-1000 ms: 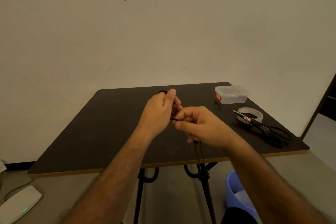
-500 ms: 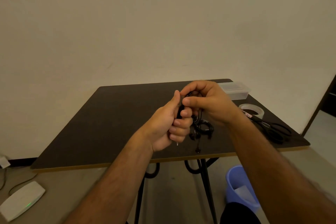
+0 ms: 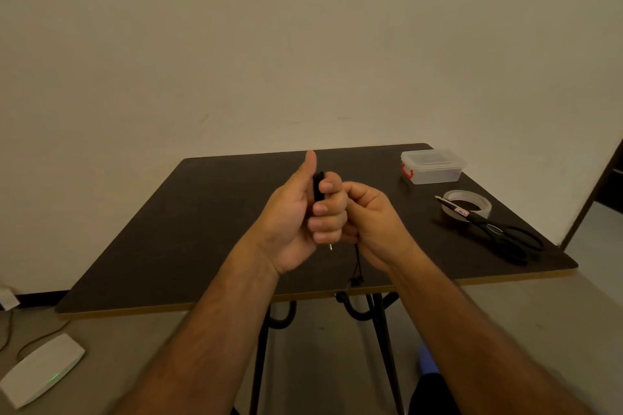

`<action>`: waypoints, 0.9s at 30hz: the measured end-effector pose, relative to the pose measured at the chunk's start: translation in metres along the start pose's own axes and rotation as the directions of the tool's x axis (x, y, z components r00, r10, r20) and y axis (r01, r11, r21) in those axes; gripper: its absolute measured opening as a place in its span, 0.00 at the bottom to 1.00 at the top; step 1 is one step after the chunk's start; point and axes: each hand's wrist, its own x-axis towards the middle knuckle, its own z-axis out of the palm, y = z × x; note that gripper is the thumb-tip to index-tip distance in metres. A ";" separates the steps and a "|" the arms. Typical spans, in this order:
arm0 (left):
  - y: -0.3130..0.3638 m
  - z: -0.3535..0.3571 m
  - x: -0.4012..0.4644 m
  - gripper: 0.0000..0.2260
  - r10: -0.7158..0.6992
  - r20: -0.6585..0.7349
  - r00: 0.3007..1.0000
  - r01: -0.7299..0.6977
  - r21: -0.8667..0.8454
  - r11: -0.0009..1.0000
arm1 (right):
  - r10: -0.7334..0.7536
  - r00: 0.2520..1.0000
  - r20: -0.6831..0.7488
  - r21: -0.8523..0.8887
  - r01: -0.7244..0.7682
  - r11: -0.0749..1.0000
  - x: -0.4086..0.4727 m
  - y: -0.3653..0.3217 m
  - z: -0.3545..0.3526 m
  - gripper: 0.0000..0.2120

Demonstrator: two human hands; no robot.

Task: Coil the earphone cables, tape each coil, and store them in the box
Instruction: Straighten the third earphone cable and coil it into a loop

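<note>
Head view: we see both hands raised together over the middle of the table (image 3: 188,229); the left hand (image 3: 296,212) has its fingers curled round the black cable (image 3: 318,186), with the thumb standing straight up; a bundle of cable shows dark between thumb and forefinger, and a small metal plug tip pokes out below the little finger; the right hand (image 3: 371,216) sits just beside the left, touching it, fingers curled in a fist round the cable's loose end; two thin strands hang down from it toward the near table edge, ending in small dark pieces we cannot make out; the box (image 3: 433,167), clear with a red latch and its lid on, stands at the far right corner; the tape (image 3: 467,204) lies nearer us, well apart from the hands; the scissors (image 3: 495,232) rest with their blades across the tape.
</note>
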 end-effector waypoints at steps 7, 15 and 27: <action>0.013 0.003 0.003 0.21 0.209 -0.199 0.957 -0.140 0.313 0.939 | 0.079 0.996 0.034 -0.202 -0.070 0.977 -0.020 0.007 0.015 0.10; -0.004 -0.006 0.010 0.19 0.382 -0.274 0.883 -0.137 0.627 0.767 | 0.214 0.977 -0.010 -0.694 -0.161 0.701 -0.022 -0.007 0.021 0.07; -0.034 -0.038 0.010 0.18 0.642 -0.273 0.716 -0.222 0.783 0.581 | 0.419 0.907 -0.048 -0.050 -0.422 0.905 -0.029 -0.015 0.033 0.18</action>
